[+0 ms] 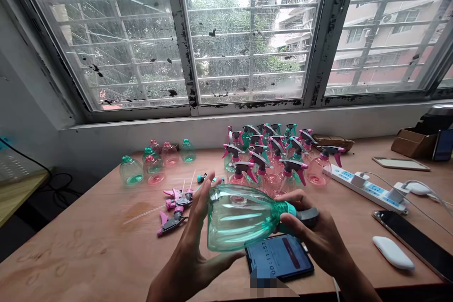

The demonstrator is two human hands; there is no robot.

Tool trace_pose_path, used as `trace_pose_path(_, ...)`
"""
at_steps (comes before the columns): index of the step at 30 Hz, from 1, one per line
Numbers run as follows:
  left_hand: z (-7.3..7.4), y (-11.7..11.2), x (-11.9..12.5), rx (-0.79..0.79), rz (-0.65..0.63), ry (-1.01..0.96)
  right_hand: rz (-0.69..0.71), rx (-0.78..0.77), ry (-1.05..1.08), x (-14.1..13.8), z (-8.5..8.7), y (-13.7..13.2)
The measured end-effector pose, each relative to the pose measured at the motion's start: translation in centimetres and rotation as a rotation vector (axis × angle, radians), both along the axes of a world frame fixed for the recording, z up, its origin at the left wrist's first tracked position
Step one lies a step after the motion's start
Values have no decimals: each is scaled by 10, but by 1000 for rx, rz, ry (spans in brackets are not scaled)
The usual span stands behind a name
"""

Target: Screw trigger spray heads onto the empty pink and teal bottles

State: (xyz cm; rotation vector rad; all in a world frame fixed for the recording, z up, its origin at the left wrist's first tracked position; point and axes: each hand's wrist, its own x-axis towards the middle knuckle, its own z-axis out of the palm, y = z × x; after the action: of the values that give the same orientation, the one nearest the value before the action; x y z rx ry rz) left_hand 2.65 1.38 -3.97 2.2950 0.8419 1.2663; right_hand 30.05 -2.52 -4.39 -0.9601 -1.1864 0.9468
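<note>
My right hand (311, 231) is closed around the neck of a green transparent spray bottle (240, 219), its thumb beside the turquoise collar (290, 210). The bottle lies sideways in the air, with its dark spray head (307, 217) partly hidden by my fingers. Around the base, my left hand (194, 245) is spread, thumb below and fingers up along the end; whether it touches the bottle is hard to tell. Several pink-and-grey spray heads (175, 214) with thin tubes lie on the table left of the bottle. A turquoise spray head (201, 178) lies behind my left fingers.
Headless pink and green bottles (131, 171) stand at the back left. Many bottles with spray heads (269, 155) crowd the back middle. A phone with a timer (279, 255) lies under the held bottle. At right are a power strip (364, 188), a dark phone (414, 240) and a white case (392, 252).
</note>
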Motion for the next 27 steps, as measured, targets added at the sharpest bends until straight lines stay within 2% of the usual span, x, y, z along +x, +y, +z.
trace_pose_path(4, -3, -1, 1, 98, -42, 8, -10, -14, -58, 3, 2, -1)
trace_pose_path(10, 0, -3, 5, -62, 1, -33, 55, 46, -152, 8, 2, 4)
trace_pose_path(15, 1, -2, 2, 5, 17, 30, 56, 18, -279, 15, 1, 4)
trace_pose_path(19, -4, 0, -1, 49, 3, 40, 135, -43, -197, 16, 1, 1)
trace_pose_path(24, 0, 1, -2, -93, 10, 57, 196, -87, -79, 16, 3, 0)
trace_pose_path(27, 0, 3, -2, -75, -20, 67, 185, -64, -56, 19, 3, 0)
